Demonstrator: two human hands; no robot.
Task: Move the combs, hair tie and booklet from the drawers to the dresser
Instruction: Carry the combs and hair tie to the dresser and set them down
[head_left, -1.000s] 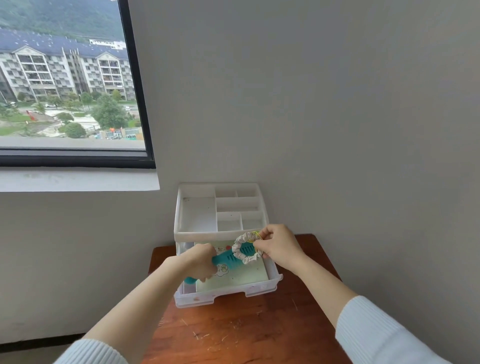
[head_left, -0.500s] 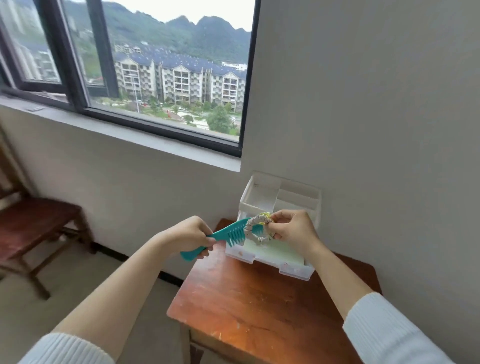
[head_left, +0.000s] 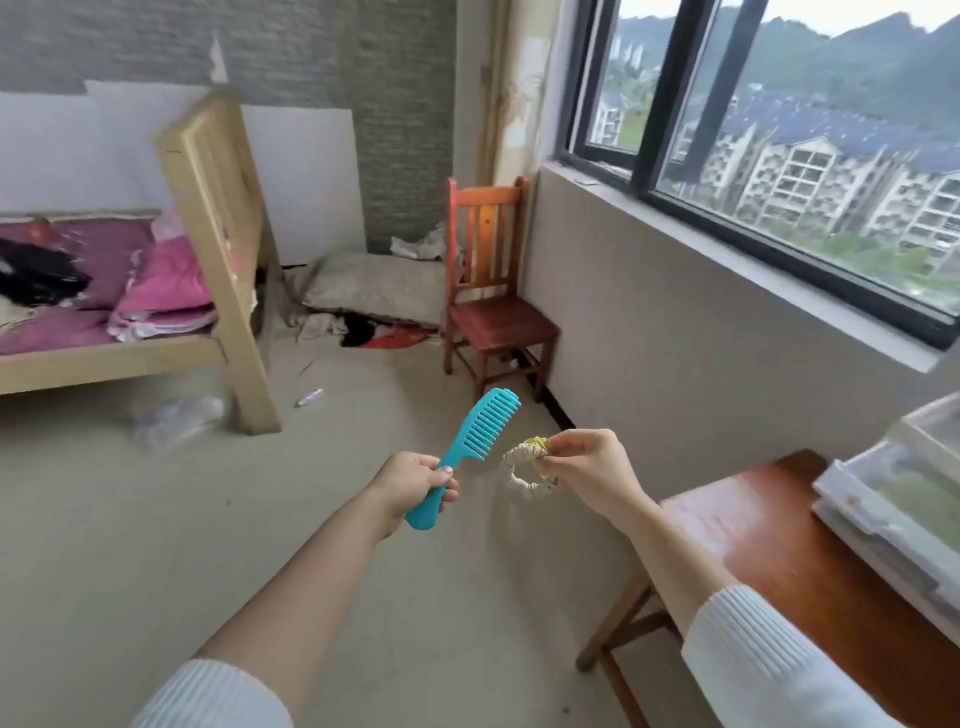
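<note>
left hand (head_left: 415, 480): fingers wrapped round handle of teal comb (head_left: 470, 452), held in the air over the floor, left of the worktop.
teal comb: wide-tooth, plastic, tilted; toothed end up and to the right, teeth facing right, handle end sticks out below the fist.
right hand (head_left: 589, 470): fingers pinched on hair tie (head_left: 524, 465), also in the air, beyond the worktop's left edge.
hair tie: cream scrunchie with a yellow-green bit at the pinch; loop hangs below the fingertips. Just right of the comb teeth, not touching them.
worktop (head_left: 769, 551): reddish-brown wooden table, right side of view, against the grey wall under the window.
drawer unit (head_left: 893, 499): white/clear plastic, sits at the worktop's far right edge, blurred; contents cannot be told.
sleeves: white ribbed, both pushed back on the forearms.
wooden chair (head_left: 493, 296): orange-red, against the wall, well beyond the hands.
bed (head_left: 156, 291): pale wood frame at left, pink bedding on it.
floor (head_left: 156, 545): beige, some litter near the bed leg.
booklet: not visible.
</note>
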